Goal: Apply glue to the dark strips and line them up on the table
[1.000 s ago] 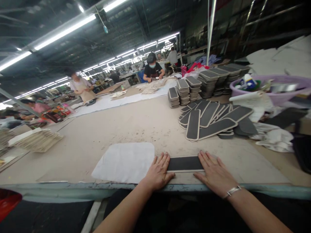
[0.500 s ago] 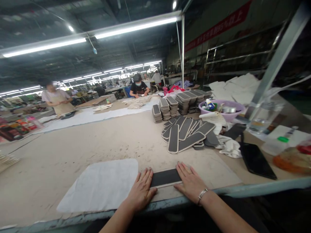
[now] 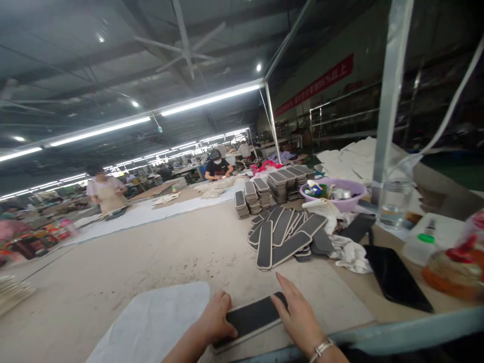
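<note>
A dark oblong pad with a pale rim is tilted up off the table edge between my hands. My left hand curls its fingers over the pad's left end and grips it. My right hand holds the pad's right end with fingers stretched along its edge. A loose heap of the same pads lies further back on the table, and neat stacks of pads stand behind it.
A white cloth sheet lies left of my hands. On the right are a black phone, a white rag, a purple basin, a glass jar and a metal post. Other people work at far tables.
The pad lay flat under both flat hands; now its left end is lifted and my left fingers have curled round it. The view has tipped upward and to the right.
</note>
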